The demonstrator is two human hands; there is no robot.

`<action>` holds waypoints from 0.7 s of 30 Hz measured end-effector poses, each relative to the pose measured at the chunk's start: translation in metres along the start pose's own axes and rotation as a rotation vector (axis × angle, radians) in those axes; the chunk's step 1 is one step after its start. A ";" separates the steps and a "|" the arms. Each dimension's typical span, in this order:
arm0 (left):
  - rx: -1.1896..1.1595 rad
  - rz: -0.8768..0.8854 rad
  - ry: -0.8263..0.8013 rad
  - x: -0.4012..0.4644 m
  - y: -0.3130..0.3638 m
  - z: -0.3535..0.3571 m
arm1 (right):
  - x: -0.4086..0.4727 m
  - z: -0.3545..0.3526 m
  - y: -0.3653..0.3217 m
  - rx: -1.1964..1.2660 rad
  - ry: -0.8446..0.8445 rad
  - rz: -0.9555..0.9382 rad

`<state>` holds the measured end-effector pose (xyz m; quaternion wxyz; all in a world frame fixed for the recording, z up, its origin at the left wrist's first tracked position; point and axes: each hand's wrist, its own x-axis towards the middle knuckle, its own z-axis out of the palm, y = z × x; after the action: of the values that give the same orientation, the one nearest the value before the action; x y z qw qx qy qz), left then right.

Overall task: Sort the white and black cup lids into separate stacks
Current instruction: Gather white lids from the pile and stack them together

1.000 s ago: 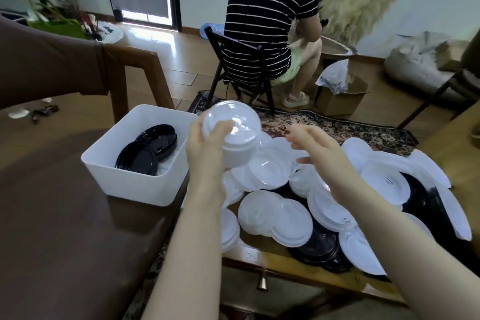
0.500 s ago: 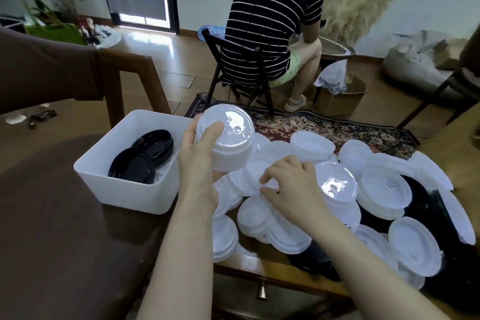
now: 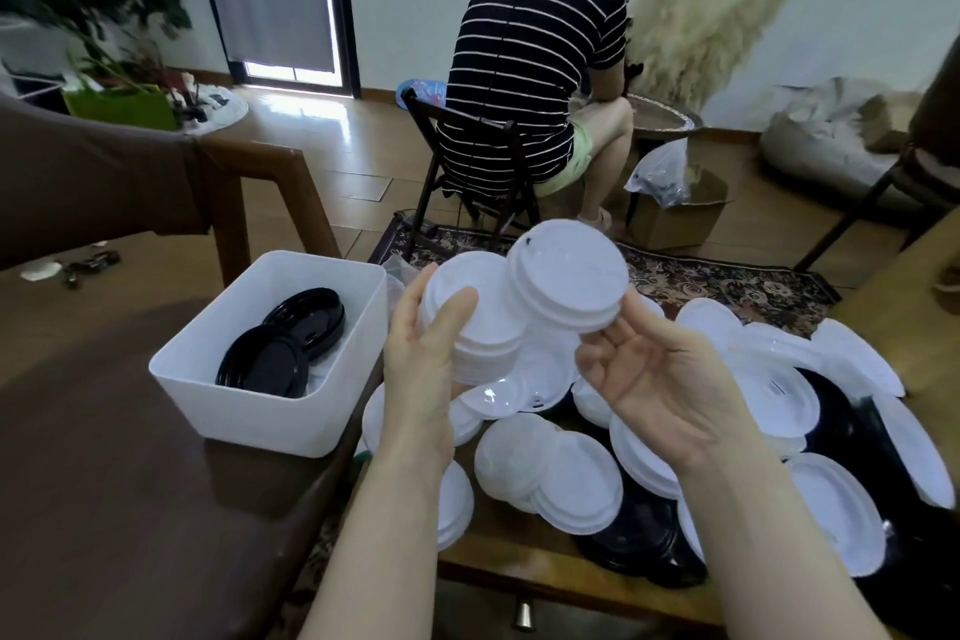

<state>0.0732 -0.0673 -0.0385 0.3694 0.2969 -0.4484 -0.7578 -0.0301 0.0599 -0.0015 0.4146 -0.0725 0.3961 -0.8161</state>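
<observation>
Gripping a stack of white lids [image 3: 475, 322] in the left hand [image 3: 426, 379], fingers curled round its side; bringing a few more white lids [image 3: 569, 276] alongside, pinched in the right hand [image 3: 657, 379]. Risking, by the look of it, a tilted join spilling lids onto the loose pile [image 3: 550, 473] below both hands. Black lids [image 3: 283, 343] lying in the white bin [image 3: 260, 411] left of the left hand. Showing no readable writing or brand

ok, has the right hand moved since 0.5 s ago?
Yes. The right hand rose off the lid pile, now holding white lids up beside the left hand's stack.
</observation>
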 end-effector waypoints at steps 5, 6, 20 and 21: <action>-0.017 -0.037 -0.055 -0.009 -0.004 0.009 | 0.003 0.004 0.010 -0.194 0.024 -0.039; -0.015 -0.044 -0.059 -0.011 -0.005 0.009 | 0.002 0.004 0.010 -0.197 0.033 -0.064; 0.090 -0.087 -0.213 -0.009 -0.008 0.009 | 0.002 -0.001 0.016 -0.302 -0.043 -0.213; 0.095 -0.094 -0.223 -0.009 -0.007 0.009 | 0.003 -0.002 0.017 -0.317 -0.046 -0.217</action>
<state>0.0687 -0.0535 -0.0398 0.2671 0.2488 -0.5078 -0.7803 -0.0224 0.0536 -0.0154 0.3167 -0.1977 0.4998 -0.7815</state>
